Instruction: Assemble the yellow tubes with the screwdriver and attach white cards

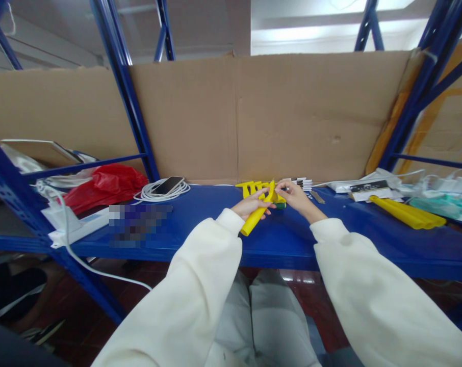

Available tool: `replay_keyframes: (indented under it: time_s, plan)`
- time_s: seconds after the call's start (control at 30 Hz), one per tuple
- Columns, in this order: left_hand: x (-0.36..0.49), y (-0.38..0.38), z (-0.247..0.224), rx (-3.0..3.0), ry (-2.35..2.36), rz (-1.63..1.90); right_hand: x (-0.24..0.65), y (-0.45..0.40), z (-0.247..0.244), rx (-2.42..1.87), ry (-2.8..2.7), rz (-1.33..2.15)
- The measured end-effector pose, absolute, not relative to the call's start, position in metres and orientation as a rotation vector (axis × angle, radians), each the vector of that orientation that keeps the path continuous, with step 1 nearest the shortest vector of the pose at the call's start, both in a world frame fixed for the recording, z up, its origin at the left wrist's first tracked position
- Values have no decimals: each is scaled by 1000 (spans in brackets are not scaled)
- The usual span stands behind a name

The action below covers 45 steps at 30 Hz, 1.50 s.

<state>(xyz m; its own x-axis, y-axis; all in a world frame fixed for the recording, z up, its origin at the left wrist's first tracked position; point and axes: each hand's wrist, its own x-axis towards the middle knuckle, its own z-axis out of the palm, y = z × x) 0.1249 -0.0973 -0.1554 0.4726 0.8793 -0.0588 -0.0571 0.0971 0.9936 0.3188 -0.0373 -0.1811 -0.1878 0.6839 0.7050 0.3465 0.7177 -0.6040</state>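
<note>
My left hand is closed around a yellow tube, whose wide round end points toward me and whose narrow end points away. My right hand is beside the tube's far end with thumb and forefinger pinched together. Whatever lies between those fingertips is too small to make out. Just behind my left hand, several yellow pieces rest in a row at the cardboard. A small green object sits under my right fingers, partly hidden by them.
Several white-and-black sticks and a flat grey strip lie right of my hands. More yellow tubes lie farther right. At left are a phone on a coiled white cable and a red bag. Cardboard walls the blue shelf.
</note>
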Motion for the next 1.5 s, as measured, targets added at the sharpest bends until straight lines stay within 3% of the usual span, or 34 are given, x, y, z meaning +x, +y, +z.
replay_keyframes:
  time_s: [0.83,1.2,1.5]
  plan:
    - [121,-100,-153,1211,605,780,317,-30,-192,-941,-1650,561]
    - [124,-97,-150,1005,637,1133,337,-21,-192,-1209,-1790,120]
    - [123,-91,-151,851,780,1222,350,-20,-205,-1318,-2057,67]
